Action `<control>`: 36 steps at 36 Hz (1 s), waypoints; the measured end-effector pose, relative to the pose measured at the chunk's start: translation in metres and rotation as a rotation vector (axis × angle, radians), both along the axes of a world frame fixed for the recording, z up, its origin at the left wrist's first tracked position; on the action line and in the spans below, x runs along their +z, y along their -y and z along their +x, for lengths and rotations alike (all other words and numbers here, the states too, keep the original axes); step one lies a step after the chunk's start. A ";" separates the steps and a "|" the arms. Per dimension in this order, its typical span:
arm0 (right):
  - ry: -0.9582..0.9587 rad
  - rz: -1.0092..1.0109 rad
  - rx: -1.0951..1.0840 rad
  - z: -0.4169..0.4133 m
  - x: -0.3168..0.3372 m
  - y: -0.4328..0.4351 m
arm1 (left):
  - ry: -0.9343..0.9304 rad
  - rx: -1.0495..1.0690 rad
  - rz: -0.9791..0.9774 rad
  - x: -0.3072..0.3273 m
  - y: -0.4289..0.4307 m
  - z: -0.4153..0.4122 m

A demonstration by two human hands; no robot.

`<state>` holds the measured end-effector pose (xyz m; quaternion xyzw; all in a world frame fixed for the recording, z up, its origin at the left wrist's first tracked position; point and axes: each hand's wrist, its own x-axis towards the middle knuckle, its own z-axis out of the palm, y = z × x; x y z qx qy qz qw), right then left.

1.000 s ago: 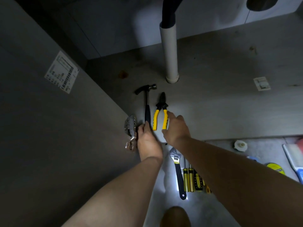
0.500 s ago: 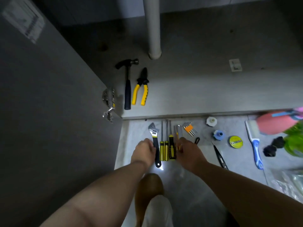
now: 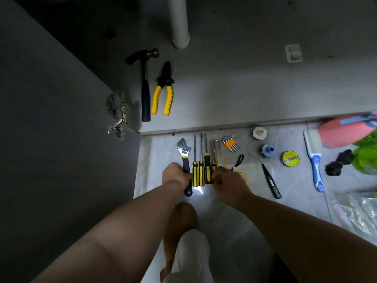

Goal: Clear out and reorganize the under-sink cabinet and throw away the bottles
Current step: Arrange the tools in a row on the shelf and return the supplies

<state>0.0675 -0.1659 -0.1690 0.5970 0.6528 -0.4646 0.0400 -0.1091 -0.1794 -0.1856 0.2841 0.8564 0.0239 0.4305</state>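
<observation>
A hammer (image 3: pixel 145 86) and yellow-handled pliers (image 3: pixel 164 92) lie side by side on the cabinet floor (image 3: pixel 244 88), left of the white drain pipe (image 3: pixel 179 23). On the tiled floor in front lie an adjustable wrench (image 3: pixel 184 154) and several yellow-and-black screwdrivers (image 3: pixel 201 166) in a row. My left hand (image 3: pixel 176 175) is closed around the wrench handle. My right hand (image 3: pixel 228 182) grips the right side of the screwdriver bundle, fingers curled on the handles.
The open cabinet door (image 3: pixel 61 139) with its hinge (image 3: pixel 117 113) stands at left. Right of the tools lie hex keys (image 3: pixel 230 142), a tester pen (image 3: pixel 270 180), a tape roll (image 3: pixel 290 158), a white-blue brush (image 3: pixel 313 160), pink (image 3: pixel 344 133) and green (image 3: pixel 367 158) items, and a plastic bag (image 3: pixel 359 213).
Both hands have left the hammer and pliers in the cabinet and pulled back to the floor. They have now closed on the wrench and screwdrivers.
</observation>
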 end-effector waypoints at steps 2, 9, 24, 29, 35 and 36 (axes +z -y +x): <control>0.013 0.005 -0.030 0.001 -0.001 -0.001 | -0.018 -0.018 -0.006 0.002 0.001 -0.001; -0.053 -0.029 -0.099 -0.002 0.000 0.001 | 0.103 0.103 0.108 0.005 0.017 -0.012; -0.475 -0.449 -0.196 -0.015 0.030 0.000 | 0.693 0.309 0.253 0.041 0.020 0.001; -0.510 -0.478 -0.339 0.005 0.028 -0.002 | 0.387 0.348 0.399 0.032 0.002 0.019; -0.451 -0.550 -0.335 0.031 0.025 -0.001 | 0.110 0.051 0.221 0.004 -0.007 0.005; -0.445 -0.555 -0.332 0.034 0.024 -0.001 | 0.119 0.034 0.186 0.003 -0.007 0.006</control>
